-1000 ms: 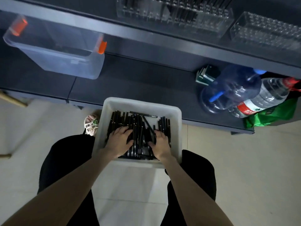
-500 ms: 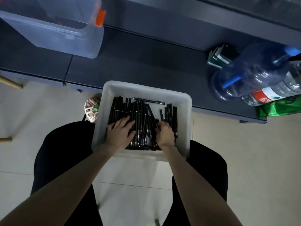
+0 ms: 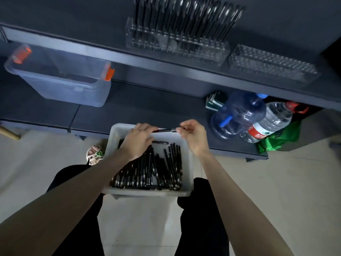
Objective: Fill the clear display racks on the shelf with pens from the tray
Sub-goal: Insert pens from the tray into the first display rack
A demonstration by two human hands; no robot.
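A white tray (image 3: 188, 163) rests on my lap, holding several black pens (image 3: 160, 169). Above its far edge I hold one black pen (image 3: 165, 130) level between both hands. My left hand (image 3: 140, 139) grips its left end. My right hand (image 3: 191, 133) pinches its right end. On the dark upper shelf stands a clear display rack (image 3: 177, 47) full of upright pens. To its right is a second clear rack (image 3: 271, 65) with no pens in it.
A translucent storage box (image 3: 60, 78) with orange latches sits on the lower shelf at left. A blue water jug (image 3: 238, 115), a clear bottle (image 3: 271, 122) and a green bag (image 3: 282, 137) crowd the lower shelf at right. Pale tiled floor lies below.
Both hands have lifted out of the pen pile and now hold a single pen above the tray's far edge. The camera has tilted up, bringing the racks into view.
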